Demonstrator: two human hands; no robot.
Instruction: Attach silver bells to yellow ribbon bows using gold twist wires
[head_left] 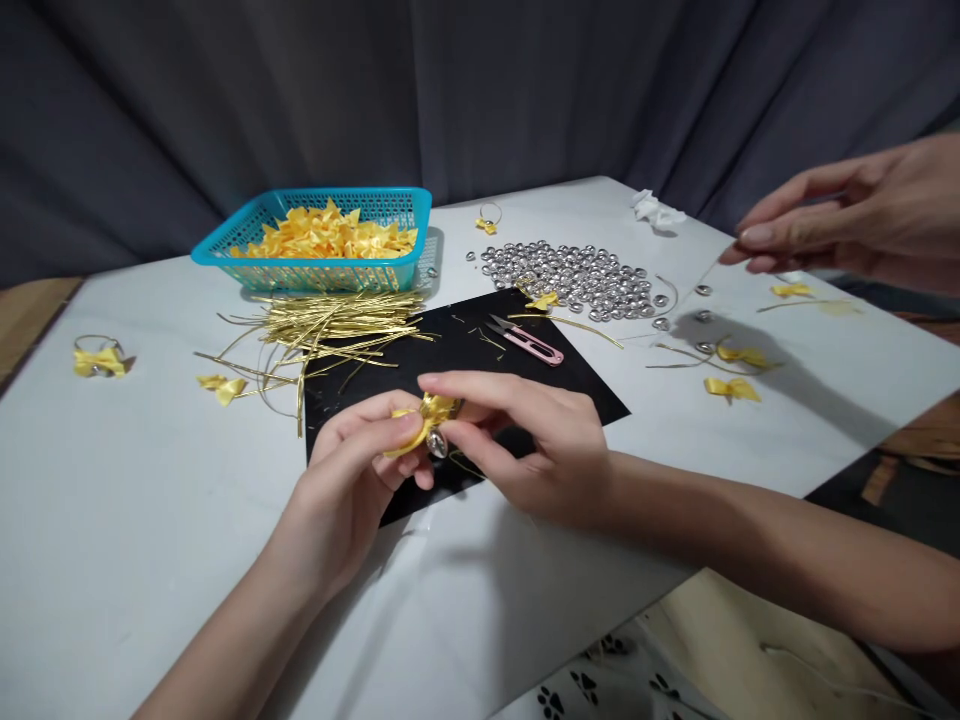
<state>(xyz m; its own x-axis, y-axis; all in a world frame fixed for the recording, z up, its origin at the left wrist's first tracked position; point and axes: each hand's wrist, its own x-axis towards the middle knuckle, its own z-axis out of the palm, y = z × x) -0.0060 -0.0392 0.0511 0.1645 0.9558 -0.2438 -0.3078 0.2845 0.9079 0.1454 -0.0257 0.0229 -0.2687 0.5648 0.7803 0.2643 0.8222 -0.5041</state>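
- Above the black sheet [589,388], near the middle of our view, our left hand [345,470] pinches a yellow satin bow [441,407] between thumb and fingers; a silver oval bead [436,443] shows at the bow's lower edge, between our two hands.
- Against the bow's right side, our right hand [544,445] is curled narrow, index finger over the top and thumb beside the bead; we cannot tell whether it grips the bow itself or something hidden behind it.
- On the sheet we see pink thread snips [536,345] and small clippings; gold wire ties [337,325] lie heaped at its left edge, in front of a turquoise plastic basket [307,262] of yellow bows [330,232].
- Beyond the sheet, silver beads [562,275] spread over the white table [150,460]; to their right, a co-worker's hand [847,215] pinches a thin strand, with loose bows [733,388] on the tabletop nearby.
- At our far left stands a wire ring with a bow [97,360].
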